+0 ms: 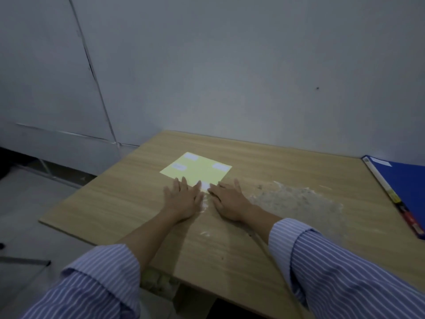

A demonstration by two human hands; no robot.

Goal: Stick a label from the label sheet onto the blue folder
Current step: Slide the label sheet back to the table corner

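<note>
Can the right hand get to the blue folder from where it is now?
Probably yes: the right hand lies flat by the label sheet, and only bare, scuffed table separates it from the blue folder.

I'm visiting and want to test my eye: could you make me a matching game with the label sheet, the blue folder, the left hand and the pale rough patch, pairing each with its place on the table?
Things:
1. label sheet
2. blue folder
3. left hand
4. pale rough patch

Places:
A. far right edge of the table
B. flat on the sheet's near-left edge
C. between right hand and folder
D. middle, beyond both hands

Pairs: 1-D, 2-A, 3-B, 4-C
</note>
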